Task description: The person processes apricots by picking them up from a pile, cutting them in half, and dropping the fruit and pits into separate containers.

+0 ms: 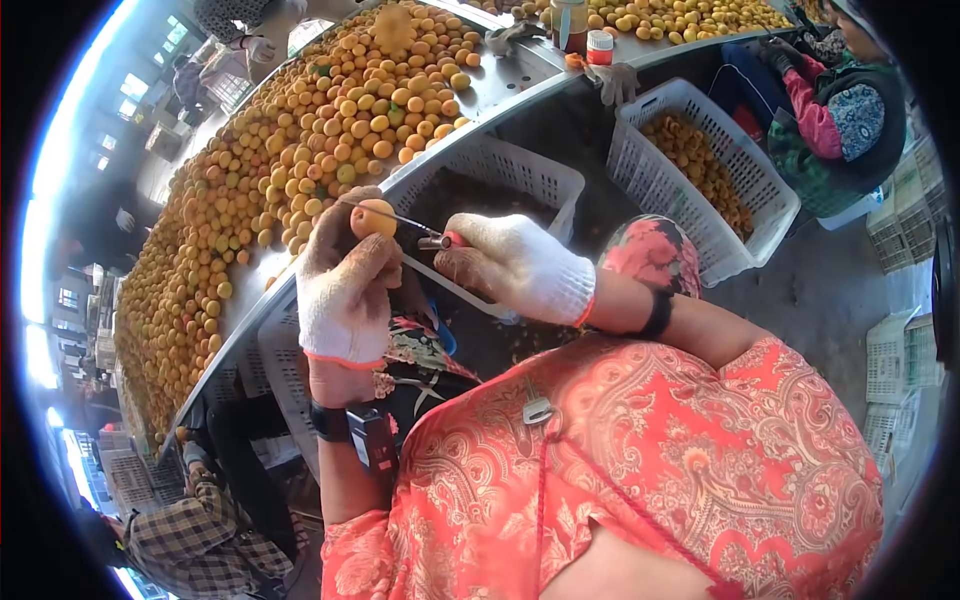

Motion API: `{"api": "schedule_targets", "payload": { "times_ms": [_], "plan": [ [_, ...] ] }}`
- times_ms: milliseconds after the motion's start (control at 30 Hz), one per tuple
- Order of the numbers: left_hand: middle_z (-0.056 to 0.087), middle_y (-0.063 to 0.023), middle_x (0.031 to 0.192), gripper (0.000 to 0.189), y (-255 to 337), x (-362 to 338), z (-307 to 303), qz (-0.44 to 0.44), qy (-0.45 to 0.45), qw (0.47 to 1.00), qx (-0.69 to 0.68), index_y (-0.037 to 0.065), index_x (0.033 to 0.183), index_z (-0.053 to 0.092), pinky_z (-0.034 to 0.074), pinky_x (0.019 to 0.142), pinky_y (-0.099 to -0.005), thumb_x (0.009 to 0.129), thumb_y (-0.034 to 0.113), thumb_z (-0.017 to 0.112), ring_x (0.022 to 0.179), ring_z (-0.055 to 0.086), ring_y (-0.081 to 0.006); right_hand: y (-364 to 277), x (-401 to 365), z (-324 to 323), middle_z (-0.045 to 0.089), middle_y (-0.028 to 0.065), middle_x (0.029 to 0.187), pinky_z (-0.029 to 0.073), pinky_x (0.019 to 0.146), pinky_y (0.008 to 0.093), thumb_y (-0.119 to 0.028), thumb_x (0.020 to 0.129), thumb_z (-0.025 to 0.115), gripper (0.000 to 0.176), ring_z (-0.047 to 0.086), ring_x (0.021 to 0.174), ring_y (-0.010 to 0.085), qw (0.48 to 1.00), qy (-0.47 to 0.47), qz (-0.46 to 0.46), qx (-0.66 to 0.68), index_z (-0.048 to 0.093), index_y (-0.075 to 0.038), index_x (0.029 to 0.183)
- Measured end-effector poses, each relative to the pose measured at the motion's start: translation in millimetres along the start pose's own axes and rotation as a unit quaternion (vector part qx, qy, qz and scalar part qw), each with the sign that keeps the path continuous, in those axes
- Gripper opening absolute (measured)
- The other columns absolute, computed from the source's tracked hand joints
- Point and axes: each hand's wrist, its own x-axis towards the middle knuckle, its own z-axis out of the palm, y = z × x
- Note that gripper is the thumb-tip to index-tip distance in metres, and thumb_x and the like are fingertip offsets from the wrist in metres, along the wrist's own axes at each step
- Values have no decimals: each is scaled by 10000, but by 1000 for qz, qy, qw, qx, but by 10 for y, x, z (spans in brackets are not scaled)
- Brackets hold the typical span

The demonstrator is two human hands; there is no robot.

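In the head view my left hand (345,285), in a white knitted glove with brown-stained fingers, holds an orange-yellow apricot (373,217) between its fingertips. My right hand (525,258), gloved the same way, is closed around the red handle of a small knife (430,241). Its thin blade points left and lies across the apricot. Both hands are above a white plastic crate (548,178) with dark contents, just off the table's edge. A large heap of apricots (330,130) covers the table beyond my left hand.
A metal table edge (520,108) curves along the front of the heap. To the right stands a white crate (640,165) of orange pieces. A red-labelled jar (599,47) and a grey glove (618,84) lie near the edge. Other people sit at right (850,120) and lower left (195,535).
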Motion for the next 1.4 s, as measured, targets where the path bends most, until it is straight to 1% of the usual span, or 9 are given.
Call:
{"api": "schedule_targets", "payload": {
  "times_ms": [67, 267, 400, 633, 733, 967, 1100, 1267, 1400],
  "plan": [
    [599, -45, 999, 494, 8, -67, 20, -5, -17, 1000, -26, -41, 1283, 524, 425, 591, -223, 815, 21, 668, 711, 553, -109, -98, -23, 23, 599, 231, 758, 478, 629, 416, -236, 957, 620, 242, 639, 750, 400, 996, -3, -21, -83, 550, -8, 915],
    [592, -40, 924, 400, 27, -190, 137, 29, 10, 999, -23, -13, 1175, 546, 383, 526, -189, 804, 11, 694, 657, 526, -80, -192, -112, 48, 593, 248, 748, 473, 619, 441, -268, 953, 617, 278, 628, 770, 434, 993, -4, -10, -115, 540, -5, 908],
    [544, 9, 854, 281, 44, -258, 218, 35, 37, 999, 8, 16, 1125, 540, 299, 493, -159, 862, 12, 639, 579, 410, -31, -246, -150, 40, 594, 255, 743, 471, 617, 450, -266, 957, 607, 279, 625, 771, 441, 996, -5, -6, -85, 535, -1, 907],
    [563, 6, 845, 175, 55, -394, 381, 30, 68, 997, -27, 66, 988, 544, 267, 433, -152, 857, -7, 634, 538, 378, -12, -89, -226, 181, 616, 255, 761, 493, 625, 451, -239, 990, 535, 241, 643, 781, 435, 993, 31, -54, -97, 526, -3, 943],
    [587, -7, 871, 166, 62, -417, 411, 32, 72, 996, -38, 71, 982, 556, 292, 434, -160, 860, -6, 639, 536, 420, -26, -212, -270, 164, 621, 250, 762, 489, 613, 439, -225, 993, 529, 214, 641, 771, 439, 998, 7, -28, -49, 519, -15, 955],
    [600, -42, 831, 160, 29, -434, 430, 78, 35, 990, -112, 32, 1008, 586, 330, 394, -198, 869, -2, 658, 466, 433, -62, -40, -277, 272, 599, 261, 737, 469, 593, 495, -311, 980, 543, 275, 615, 758, 469, 989, 61, -73, -115, 513, -40, 949],
    [618, -56, 820, 212, 33, -447, 482, 74, 59, 992, -81, 40, 1096, 589, 324, 393, -196, 911, 92, 677, 471, 446, -59, -129, -303, 256, 607, 240, 713, 472, 584, 498, -295, 969, 559, 253, 627, 724, 451, 981, 71, -82, -159, 507, -47, 957],
    [656, -100, 819, 267, -64, -422, 523, 58, 84, 988, -112, 91, 1169, 589, 298, 395, -227, 1012, 302, 550, 450, 415, -76, -208, -331, 257, 620, 223, 692, 479, 566, 507, -218, 936, 597, 211, 634, 683, 434, 966, 89, -89, -226, 498, -35, 973],
    [651, -91, 859, 217, -5, -483, 534, 56, 56, 991, -113, 58, 1125, 583, 343, 429, -224, 1007, 235, 538, 506, 448, -78, -187, -336, 215, 644, 229, 748, 490, 594, 505, -198, 950, 561, 193, 644, 736, 439, 968, 70, -58, -232, 511, -17, 998]
  ]
}}
